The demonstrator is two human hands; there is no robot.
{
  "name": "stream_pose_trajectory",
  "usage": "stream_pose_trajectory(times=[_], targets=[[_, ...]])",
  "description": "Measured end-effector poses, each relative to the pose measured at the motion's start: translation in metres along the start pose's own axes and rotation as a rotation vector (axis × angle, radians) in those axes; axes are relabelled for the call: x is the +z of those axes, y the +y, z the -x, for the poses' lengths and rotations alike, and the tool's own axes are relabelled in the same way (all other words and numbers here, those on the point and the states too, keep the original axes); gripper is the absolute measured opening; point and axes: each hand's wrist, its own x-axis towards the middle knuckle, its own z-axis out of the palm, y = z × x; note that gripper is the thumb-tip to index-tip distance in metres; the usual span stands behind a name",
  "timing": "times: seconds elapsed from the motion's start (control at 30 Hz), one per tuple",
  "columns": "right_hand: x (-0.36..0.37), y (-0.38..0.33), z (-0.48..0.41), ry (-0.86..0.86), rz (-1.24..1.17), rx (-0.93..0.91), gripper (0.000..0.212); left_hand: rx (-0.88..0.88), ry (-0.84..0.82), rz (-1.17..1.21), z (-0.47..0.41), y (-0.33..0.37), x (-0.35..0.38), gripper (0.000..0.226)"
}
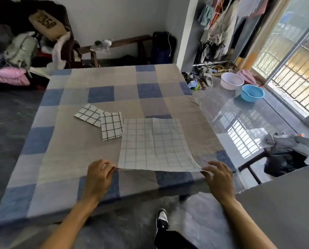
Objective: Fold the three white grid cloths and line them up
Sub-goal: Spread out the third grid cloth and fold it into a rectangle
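The open grid cloth lies spread near the front edge of the bed, its near hem lifted just off the checked sheet. The left hand pinches its near left corner and the right hand pinches its near right corner, the other fingers loosely spread. Bare sheet stretches behind it toward the far edge and to the left. Two folded grid cloths, one partly under the other, sit just beside its far left corner. The open cloth's lines look faint grey and a crease runs down its middle; the folded ones show bold black lines. The fingertip grips are blurred.
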Motion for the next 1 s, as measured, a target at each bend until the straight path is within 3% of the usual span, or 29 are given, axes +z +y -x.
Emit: stream_pose_trajectory(times=[0.27,0.6,0.77,1.0], targets=[[-0.004,0.01,-0.014,0.024,-0.215,0.216,0.02,-0.058,-0.025,0.087,-0.019,0.011,0.004,0.038],[0.044,0.015,-0.143,-0.055,-0.421,0.288,0.02,-0.233,-0.001,0.069,-0.138,-0.007,0.046,0.027],[0.082,0.02,-0.213,-0.131,-0.345,0.313,0.021,-0.325,-0.087,-0.019,-0.194,-0.028,0.081,0.016],[0.124,0.022,-0.26,-0.211,-0.096,0.189,0.026,-0.421,-0.193,-0.089,-0.218,-0.053,0.12,0.01]])
